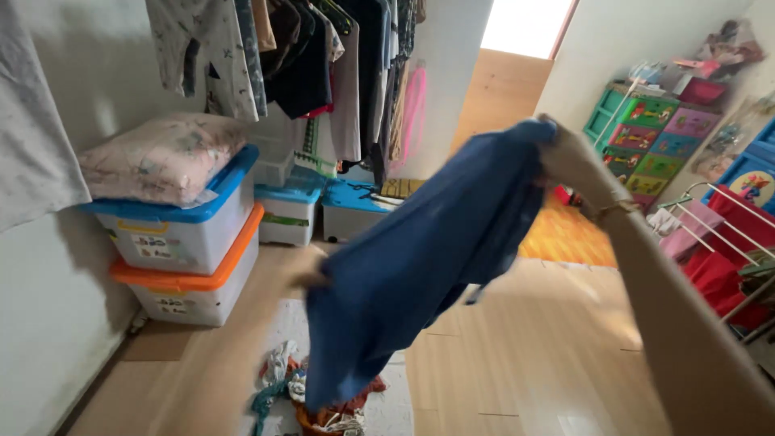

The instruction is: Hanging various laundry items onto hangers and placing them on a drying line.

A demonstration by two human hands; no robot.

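Across the middle of the frame hangs a blue garment (420,258), stretched slantwise between two hands, seemingly to spread it open. The right hand (577,165), upper right of centre, is closed on its top corner; the left hand (311,278), blurred at its lower left edge, seems to pinch the cloth, though I cannot tell for sure. Below lies a heap of clothes (311,396) on the floor; stacked storage bins (190,250) stand at left beneath hanging clothes (307,56).
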